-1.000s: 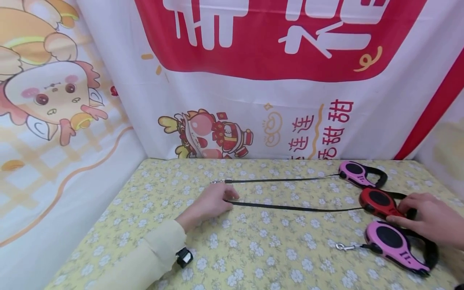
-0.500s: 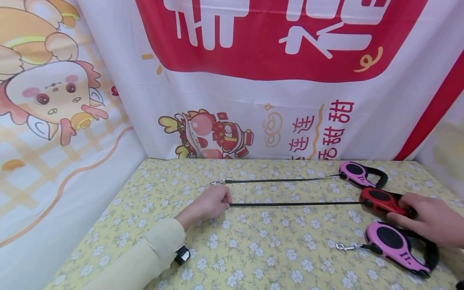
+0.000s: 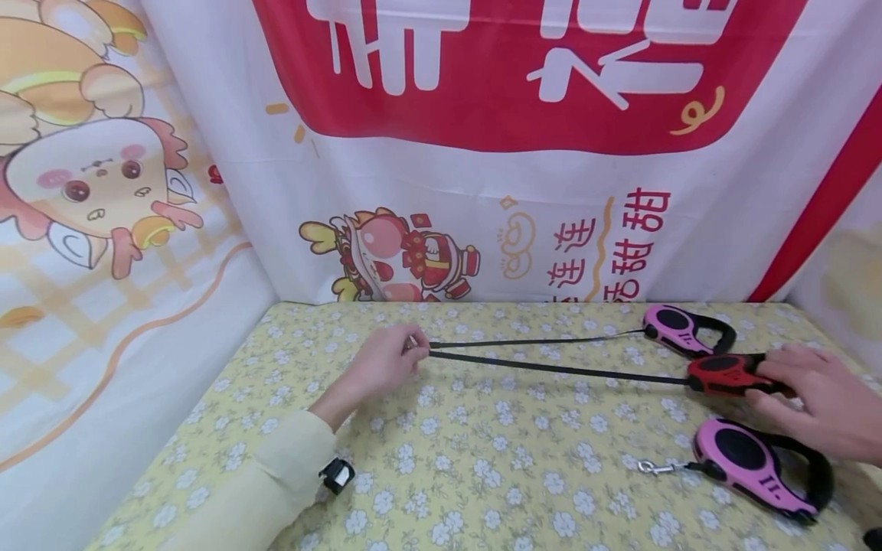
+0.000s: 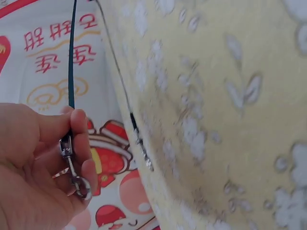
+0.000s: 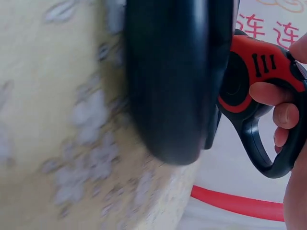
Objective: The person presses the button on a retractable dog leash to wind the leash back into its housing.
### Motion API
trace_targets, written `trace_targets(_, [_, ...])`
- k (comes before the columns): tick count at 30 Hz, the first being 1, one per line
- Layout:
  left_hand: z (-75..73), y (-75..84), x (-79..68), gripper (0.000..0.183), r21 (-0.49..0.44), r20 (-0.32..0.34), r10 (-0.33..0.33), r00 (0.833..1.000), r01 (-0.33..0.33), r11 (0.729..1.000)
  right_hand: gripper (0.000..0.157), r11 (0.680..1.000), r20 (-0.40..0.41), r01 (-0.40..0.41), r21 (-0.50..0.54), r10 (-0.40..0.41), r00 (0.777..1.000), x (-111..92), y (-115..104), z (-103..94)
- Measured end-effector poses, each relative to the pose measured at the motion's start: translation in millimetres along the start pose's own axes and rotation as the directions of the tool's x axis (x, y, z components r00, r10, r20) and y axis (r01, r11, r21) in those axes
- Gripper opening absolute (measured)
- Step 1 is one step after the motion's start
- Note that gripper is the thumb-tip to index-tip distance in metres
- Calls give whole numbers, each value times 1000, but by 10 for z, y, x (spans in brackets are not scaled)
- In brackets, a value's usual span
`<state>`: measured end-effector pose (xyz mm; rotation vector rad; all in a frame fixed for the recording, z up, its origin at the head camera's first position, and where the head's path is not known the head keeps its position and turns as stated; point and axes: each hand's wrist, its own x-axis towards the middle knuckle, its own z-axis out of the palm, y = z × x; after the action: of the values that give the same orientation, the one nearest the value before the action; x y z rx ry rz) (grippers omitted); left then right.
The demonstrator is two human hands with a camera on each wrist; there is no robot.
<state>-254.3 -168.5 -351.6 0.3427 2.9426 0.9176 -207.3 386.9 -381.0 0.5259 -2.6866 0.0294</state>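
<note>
Your left hand (image 3: 389, 358) pinches the black strap (image 3: 558, 369) by its metal clip (image 4: 69, 165), and your right hand (image 3: 820, 399) grips the red leash (image 3: 723, 373) between the far pink leash (image 3: 671, 327) and near pink leash (image 3: 737, 457), right side of the table (image 3: 482, 459). Best hold the strap evenly taut, clear of the far cord (image 3: 517, 342).

Tablecloth (image 3: 524, 444): pale yellow, white flowers. Far hanging (image 3: 530, 172): white; red panel (image 3: 496, 92), white characters; red stripe (image 3: 823, 199) at right. Left hanging (image 3: 131, 329): white, orange check, inverted cartoon animal (image 3: 96, 176).
</note>
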Motion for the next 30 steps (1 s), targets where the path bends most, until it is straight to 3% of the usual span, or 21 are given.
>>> trace_targets(5, [-111, -76, 64, 16, -37, -103, -44, 994, 40, 999, 20, 996, -186, 14, 83, 1, 983, 96, -9, -74])
trace_targets(9, [-184, -149, 145, 18, -112, -209, -80, 975, 57, 992, 22, 986, -300, -28, 163, 76, 951, 190, 28, -128])
trace_targets(14, [-228, -175, 236, 20, -238, -328, -114, 938, 35, 971, 23, 967, -320, -110, 231, 183, 930, 283, 36, -115])
trace_targets(21, [-209, -230, 305, 23, -339, -448, -188, 874, 28, 940, 15, 945, -397, -88, 315, 215, 892, 394, -42, 32])
trace_targets(26, [-198, -246, 314, 21, -345, -477, -183, 859, 8, 938, 16, 938, -440, -76, 337, 228, 868, 437, -68, 24])
trace_targets(30, [-209, -222, 312, 18, -351, -485, -168, 858, -15, 936, 25, 944, -406, -112, 311, 239, 882, 439, -79, -51])
